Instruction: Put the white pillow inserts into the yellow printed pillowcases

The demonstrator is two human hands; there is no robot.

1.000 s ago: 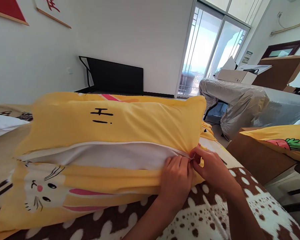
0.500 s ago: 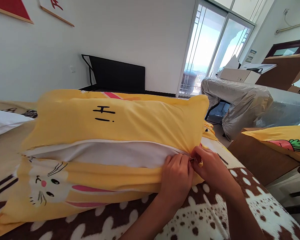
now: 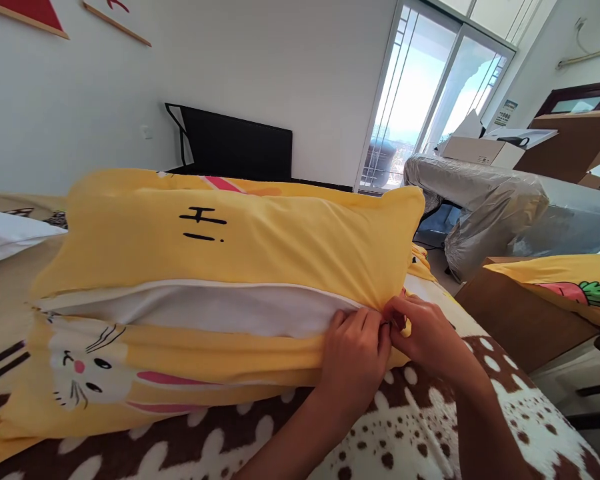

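Observation:
A yellow pillowcase (image 3: pixel 290 233) with a printed rabbit and "Hi!" lies sideways before me, filled by a white pillow (image 3: pixel 220 310) that shows through its long gaping opening. At the right end of this opening, my left hand (image 3: pixel 355 350) is closed on the lower edge of the fabric. Touching it, my right hand (image 3: pixel 423 327) pinches the corner where the two edges meet, thumb and forefinger together on what looks like the zipper's end. The fingers mostly hide the zipper pull. On the left, the opening's far end is free of my hands.
Beneath the pillow is a brown and white spotted blanket (image 3: pixel 405 427). White fabric (image 3: pixel 15 237) lies at the left. A cardboard box (image 3: pixel 525 320) with another yellow carrot-print cloth (image 3: pixel 570 283) stands at the right, before plastic-wrapped furniture (image 3: pixel 480 193). A black panel (image 3: pixel 240 143) leans by the wall.
The view has shifted slightly, and the pillow's left side sits a little farther left. Both hands keep their hold at the right corner; the small metallic bit between them is now less visible.

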